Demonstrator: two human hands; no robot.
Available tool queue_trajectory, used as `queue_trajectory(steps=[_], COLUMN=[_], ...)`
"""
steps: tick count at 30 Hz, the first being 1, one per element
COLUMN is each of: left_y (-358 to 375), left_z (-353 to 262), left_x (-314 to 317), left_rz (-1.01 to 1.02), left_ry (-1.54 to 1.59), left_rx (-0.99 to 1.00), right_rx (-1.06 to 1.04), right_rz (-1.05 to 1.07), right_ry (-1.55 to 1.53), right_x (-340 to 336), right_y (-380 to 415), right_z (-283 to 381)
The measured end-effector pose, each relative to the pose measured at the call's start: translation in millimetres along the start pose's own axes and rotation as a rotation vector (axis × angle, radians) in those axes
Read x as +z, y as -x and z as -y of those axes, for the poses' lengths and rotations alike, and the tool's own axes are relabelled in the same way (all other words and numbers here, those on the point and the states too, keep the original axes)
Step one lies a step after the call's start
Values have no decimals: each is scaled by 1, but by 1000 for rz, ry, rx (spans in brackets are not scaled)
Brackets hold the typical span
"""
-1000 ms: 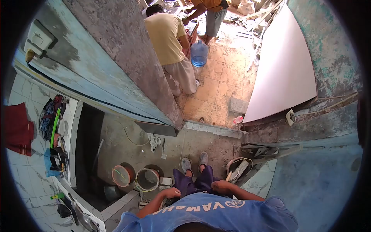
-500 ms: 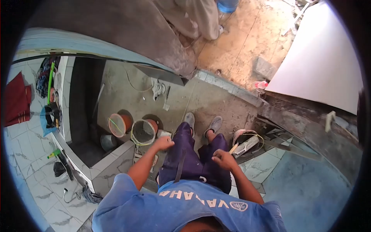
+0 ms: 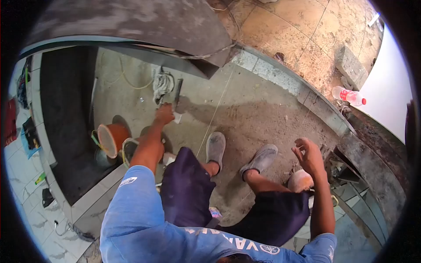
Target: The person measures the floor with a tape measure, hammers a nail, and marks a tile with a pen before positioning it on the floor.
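Note:
My left hand (image 3: pixel 164 114) is stretched forward and down over the concrete floor, its back towards me and its fingers mostly hidden beneath it. Just to its right is a scraper-like tool with a dark handle (image 3: pixel 178 91) and a pale blade (image 3: pixel 177 117), lying on the floor. A crumpled grey-white cloth (image 3: pixel 163 84) lies directly beyond the hand. Out to the right, my right hand (image 3: pixel 308 155) hovers with fingers loosely bent and apart, thumb separate, holding nothing. Below that hand a whitish-orange bucket (image 3: pixel 301 180) shows partly behind my knee.
An orange bucket (image 3: pixel 115 139) stands on the left beside a dark, tile-edged basin (image 3: pixel 66 114). A tiled ledge (image 3: pixel 280 79) crosses ahead, with a plastic bottle (image 3: pixel 348 95) and a concrete block (image 3: pixel 351 65) beyond it. Wooden boards (image 3: pixel 377 166) lie at right.
My body has bent lower, knees wider apart. My left hand has gone from beside my thigh forward to the tool and cloth; my right hand has moved outward and its fingers have spread.

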State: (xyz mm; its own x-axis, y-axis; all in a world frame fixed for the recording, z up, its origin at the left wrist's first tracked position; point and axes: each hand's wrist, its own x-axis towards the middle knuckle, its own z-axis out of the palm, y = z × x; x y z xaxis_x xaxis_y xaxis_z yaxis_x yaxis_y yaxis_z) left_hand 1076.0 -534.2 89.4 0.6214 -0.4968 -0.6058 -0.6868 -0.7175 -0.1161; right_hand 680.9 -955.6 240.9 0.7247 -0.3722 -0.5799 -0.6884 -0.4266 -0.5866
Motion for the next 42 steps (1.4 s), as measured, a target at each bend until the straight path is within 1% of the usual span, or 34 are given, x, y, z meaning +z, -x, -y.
queue_trajectory(steps=[2, 3, 5, 6, 7, 8, 9, 10, 11, 12, 13, 15, 17, 18, 20, 22, 23, 24, 25, 26, 27, 28, 29, 30, 31, 32, 34, 35, 36, 37, 38, 40, 41, 42], left_y=[-36, -48, -65, -69, -69, -69, -68, -64, -60, -59, -69, -90, -83, -108, -137, -144, -148, -157, -167, -181, -182, -169, -157, -154, -151, -145, -143, -141, -140, -144, -144, -103, -84, -66], left_z=[35, 41, 52, 53, 54, 56, 56, 55, 56, 58, 79, 119, 119, 156, 191, 199, 195, 203, 222, 225, 212, 201, 191, 187, 188, 190, 211, 224, 240, 266, 281, 263, 253, 247], left_x=[39, 44, 50, 49, 46, 41, 33, 24, 14, -9, -12, -19, -94, -103, -131, -157, -166, -162, -156, -153, -159, -167, -169, -167, -166, -164, -141, -126, -111, -92, -78, -97, -106, -115], left_rz=[-29, -42, 78, 53, 63, 69, 31, 49, 73, 145, 120, -424, -790, -851, -1110, -1123, -1118, -1095, -936, -767, -735, -766, -802, -786, -783, -784, -778, -758, -734, -692, -642, -688, -825, -961], left_ry=[-75, -73, -106, -103, -85, -64, -59, -26, 10, 178, 189, 734, 1223, 1438, 1698, 1777, 1846, 1862, 1965, 2055, 2064, 2039, 2014, 2018, 1981, 1944, 2068, 2063, 2054, 2004, 1944, 1917, 1884, 1840], left_rx=[24, 28, -149, -153, -170, -190, -200, -218, -237, -236, -247, -250, -305, -339, -173, -156, -144, -126, -41, 43, 64, 106, 145, 163, 158, 152, 224, 279, 334, 560, 778, 656, 583, 510], right_rx=[-38, -40, -151, -146, -163, -231, -302, -298, -328, -438, -547, -531, -567, -556, -549, -574, -563, -471, -373, -346, -384, -426, -409, -421, -435, -428, -580, -574, -644, -715, -705, -784, -770, -854], right_rz=[3, -10, 3, 61, 36, 49, 62, 129, 114, 62, 11, 81, 53, 27, -4, -327, -339, -248, -162, -183, -330, -477, -494, -465, -435, -450, -531, -545, -526, -510, -528, -426, -428, -408], right_ry=[43, 48, 113, 132, 140, 118, 99, 115, 131, 141, 150, 132, 37, -13, -54, -122, -113, -154, -200, -197, -218, -236, -232, -203, -177, -178, -182, -185, -147, -106, -111, -163, -168, -120], right_x=[7, 11, 16, 15, 19, 21, 22, 22, 26, 35, 46, 71, 92, 105, 135, 155, 159, 158, 157, 164, 175, 181, 182, 182, 183, 186, 201, 209, 217, 221, 220, 208, 201, 191], right_y=[-28, -40, -61, -71, -81, -90, -100, -109, -118, -127, -137, -167, -186, -196, -218, -233, -236, -237, -237, -241, -250, -254, -253, -252, -251, -248, -238, -233, -228, -223, -213, -180, -165, -149], right_z=[-13, -16, -12, -5, 0, 8, 18, 36, 52, 67, 82, 115, 157, 175, 202, 222, 231, 241, 247, 247, 244, 241, 239, 238, 238, 238, 234, 232, 230, 228, 229, 237, 239, 240])
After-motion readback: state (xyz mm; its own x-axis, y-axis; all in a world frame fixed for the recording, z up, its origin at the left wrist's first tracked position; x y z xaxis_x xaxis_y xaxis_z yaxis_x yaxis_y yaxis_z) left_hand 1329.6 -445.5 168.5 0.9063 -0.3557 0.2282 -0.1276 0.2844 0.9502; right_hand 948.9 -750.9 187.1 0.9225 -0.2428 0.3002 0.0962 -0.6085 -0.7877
